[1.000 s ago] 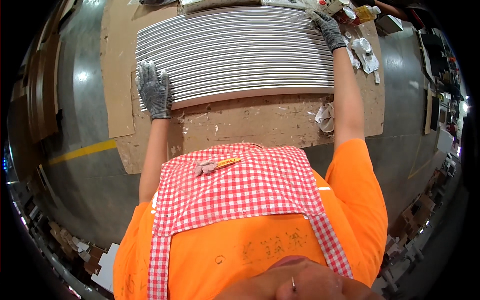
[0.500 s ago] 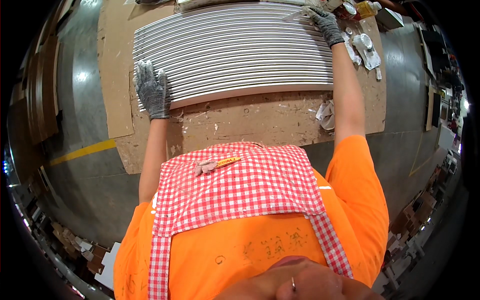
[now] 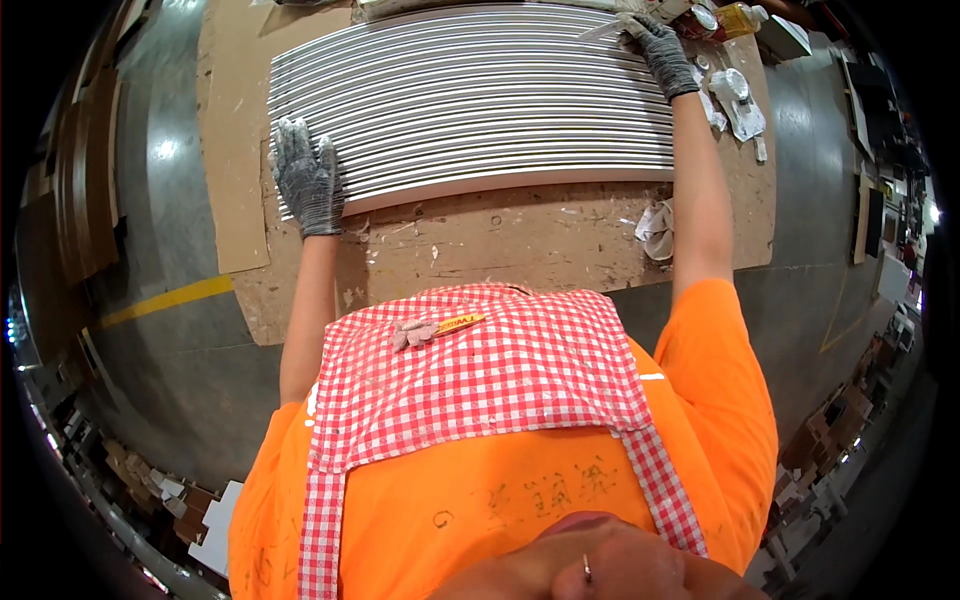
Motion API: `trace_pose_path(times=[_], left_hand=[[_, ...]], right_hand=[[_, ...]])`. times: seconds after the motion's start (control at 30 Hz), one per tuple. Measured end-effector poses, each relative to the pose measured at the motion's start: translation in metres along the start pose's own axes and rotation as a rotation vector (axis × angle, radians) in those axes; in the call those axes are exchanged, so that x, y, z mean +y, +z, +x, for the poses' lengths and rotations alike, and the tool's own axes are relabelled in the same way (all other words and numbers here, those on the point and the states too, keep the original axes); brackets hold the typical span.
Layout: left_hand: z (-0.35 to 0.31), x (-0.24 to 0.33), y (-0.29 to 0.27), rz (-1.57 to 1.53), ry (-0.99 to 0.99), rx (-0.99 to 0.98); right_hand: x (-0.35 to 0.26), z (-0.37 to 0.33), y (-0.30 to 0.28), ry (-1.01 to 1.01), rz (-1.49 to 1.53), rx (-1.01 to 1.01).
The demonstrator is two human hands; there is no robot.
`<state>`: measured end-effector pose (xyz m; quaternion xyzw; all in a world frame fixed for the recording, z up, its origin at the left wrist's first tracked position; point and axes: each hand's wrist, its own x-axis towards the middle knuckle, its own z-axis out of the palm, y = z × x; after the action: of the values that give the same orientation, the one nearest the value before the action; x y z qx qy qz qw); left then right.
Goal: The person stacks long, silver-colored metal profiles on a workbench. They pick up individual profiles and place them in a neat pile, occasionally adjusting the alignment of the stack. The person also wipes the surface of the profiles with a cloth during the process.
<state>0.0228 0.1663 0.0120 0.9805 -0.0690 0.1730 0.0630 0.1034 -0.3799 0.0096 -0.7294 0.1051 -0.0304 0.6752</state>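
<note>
A wide row of long white strips (image 3: 480,112), with dark gaps between them, lies side by side across the table in front of me. My left hand (image 3: 306,182), in a grey glove smudged white at the fingertips, rests flat on the left ends of the strips, fingers stretched out. At the far right corner, my gloved right hand (image 3: 660,58) is closed around a thin, flat, pale scraper (image 3: 598,32). The scraper's blade points left over the farthest strips; whether it touches them I cannot tell. My right fingers partly hide its handle end.
Brown board (image 3: 500,235) with white smears covers the table. To the right lie a white-smeared container (image 3: 735,88) and a crumpled pale cloth (image 3: 656,230). A bottle of yellow liquid (image 3: 735,20) stands at the far right. Stacked brown panels (image 3: 85,170) stand at the left.
My right hand has shifted slightly right and nearer along the strips' far right corner, scraper still in it. My left hand stays flat on the left ends.
</note>
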Motion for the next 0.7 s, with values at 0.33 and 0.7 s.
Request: trace_pose_path(times=[0.33,0.7], left_hand=[[-0.001,-0.004,0.006,-0.095,-0.022,-0.006],[-0.001,0.001,0.003,-0.087,-0.035,-0.019]], right_hand=[[-0.006,-0.004,0.008,-0.037,-0.147,0.064],[0.024,0.005,-0.009,0.001,-0.142,0.010]])
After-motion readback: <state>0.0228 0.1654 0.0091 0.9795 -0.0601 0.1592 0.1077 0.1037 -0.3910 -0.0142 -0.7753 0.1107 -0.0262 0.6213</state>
